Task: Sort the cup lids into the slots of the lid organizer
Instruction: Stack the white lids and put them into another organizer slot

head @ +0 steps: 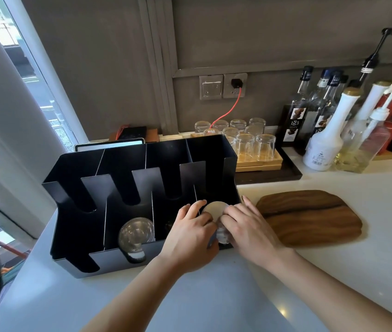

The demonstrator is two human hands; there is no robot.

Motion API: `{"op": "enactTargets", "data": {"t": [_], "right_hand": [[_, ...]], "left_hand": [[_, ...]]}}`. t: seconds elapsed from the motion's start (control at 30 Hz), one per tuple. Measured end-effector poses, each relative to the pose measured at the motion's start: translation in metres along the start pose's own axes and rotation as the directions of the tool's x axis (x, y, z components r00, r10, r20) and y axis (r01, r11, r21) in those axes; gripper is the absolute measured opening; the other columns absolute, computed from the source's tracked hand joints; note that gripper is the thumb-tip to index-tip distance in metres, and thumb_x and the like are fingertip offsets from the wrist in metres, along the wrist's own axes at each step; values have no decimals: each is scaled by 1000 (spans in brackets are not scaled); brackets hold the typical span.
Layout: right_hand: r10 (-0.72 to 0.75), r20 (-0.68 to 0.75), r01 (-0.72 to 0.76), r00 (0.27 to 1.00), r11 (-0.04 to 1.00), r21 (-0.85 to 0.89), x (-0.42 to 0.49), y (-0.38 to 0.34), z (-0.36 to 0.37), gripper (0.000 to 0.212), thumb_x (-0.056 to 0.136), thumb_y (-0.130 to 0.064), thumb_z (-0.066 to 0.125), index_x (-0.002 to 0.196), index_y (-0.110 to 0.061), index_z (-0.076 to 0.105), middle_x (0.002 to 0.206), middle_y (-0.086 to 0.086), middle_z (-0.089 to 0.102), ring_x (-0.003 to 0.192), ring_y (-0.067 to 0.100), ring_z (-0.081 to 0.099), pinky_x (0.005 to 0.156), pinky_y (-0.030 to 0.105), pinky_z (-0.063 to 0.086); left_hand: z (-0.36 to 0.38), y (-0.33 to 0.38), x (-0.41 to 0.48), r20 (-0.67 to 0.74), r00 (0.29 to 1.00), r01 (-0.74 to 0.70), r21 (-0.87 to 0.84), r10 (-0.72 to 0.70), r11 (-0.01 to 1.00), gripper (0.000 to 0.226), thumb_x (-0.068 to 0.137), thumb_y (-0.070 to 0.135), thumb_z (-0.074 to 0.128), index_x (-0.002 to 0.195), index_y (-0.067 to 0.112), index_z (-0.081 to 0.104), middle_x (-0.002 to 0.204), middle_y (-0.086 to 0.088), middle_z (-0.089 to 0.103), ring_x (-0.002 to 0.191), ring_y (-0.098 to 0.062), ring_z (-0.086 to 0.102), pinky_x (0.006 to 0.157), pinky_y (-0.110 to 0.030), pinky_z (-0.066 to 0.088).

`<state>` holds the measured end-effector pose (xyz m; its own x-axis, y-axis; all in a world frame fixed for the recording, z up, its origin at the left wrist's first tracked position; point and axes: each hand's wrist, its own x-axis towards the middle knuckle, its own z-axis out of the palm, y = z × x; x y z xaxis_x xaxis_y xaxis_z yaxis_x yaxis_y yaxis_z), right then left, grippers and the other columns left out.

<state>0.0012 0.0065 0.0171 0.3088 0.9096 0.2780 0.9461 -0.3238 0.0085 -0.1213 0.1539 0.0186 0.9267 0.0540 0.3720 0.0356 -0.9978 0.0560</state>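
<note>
A black lid organizer [75, 226] with several slots stands on the white counter. Clear cup lids [136, 236] lean stacked in its second slot from the left. In the rightmost slot, a stack of white lids [214, 209] is held from both sides: my left hand [190, 236] grips its left edge and my right hand [245, 226] grips its right edge, fingers curled over the top. The lower part of the stack is hidden behind my hands.
A wooden board [310, 216] lies right of the organizer. Behind it, upturned glasses [245, 142] sit on a wooden tray, with syrup bottles [322, 135] at the back right. A tablet [108, 144] leans behind the organizer. The counter's left edge drops off beside a window.
</note>
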Motion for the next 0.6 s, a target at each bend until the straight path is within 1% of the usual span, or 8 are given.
{"op": "enactTargets", "data": {"t": [0.17,0.27,0.43,0.5,0.6], "right_hand": [[17,7,-17,1000,1000,23,2,0,-1,27,82,-10,68,108,-16,64,111,2,59,110,24,55,118,51,28],[15,12,-15,1000,999,28,1,0,-4,35,79,-10,72,113,-15,63,113,2,59,112,24,54,118,53,28],[-6,-2,6,1000,999,37,0,-2,-7,44,77,-19,75,118,-17,61,115,0,58,115,22,53,120,51,23],[-15,-27,17,1000,998,63,-2,-2,-9,43,78,-21,73,119,-17,61,115,0,59,115,22,53,120,50,23],[-14,-111,27,994,993,117,-5,-1,-14,37,80,-22,70,116,-16,63,111,-1,62,111,20,56,121,48,23]], "left_hand": [[-3,1,1,28,999,18,5,-18,1000,30,80,35,53,88,19,76,94,5,72,137,-34,47,109,-52,42],[-5,2,1,26,999,21,-9,-21,1000,30,79,35,52,90,20,76,94,6,72,137,-34,47,109,-52,42],[-9,4,1,30,999,32,-29,-32,999,33,80,36,50,95,21,75,97,7,72,138,-34,47,111,-52,41],[-10,4,0,35,999,35,-28,-34,999,33,81,37,51,98,22,75,100,8,72,138,-33,46,112,-52,40],[-11,3,-3,14,999,34,-39,-34,999,28,80,36,57,96,22,75,102,7,71,136,-34,50,110,-50,42]]}}
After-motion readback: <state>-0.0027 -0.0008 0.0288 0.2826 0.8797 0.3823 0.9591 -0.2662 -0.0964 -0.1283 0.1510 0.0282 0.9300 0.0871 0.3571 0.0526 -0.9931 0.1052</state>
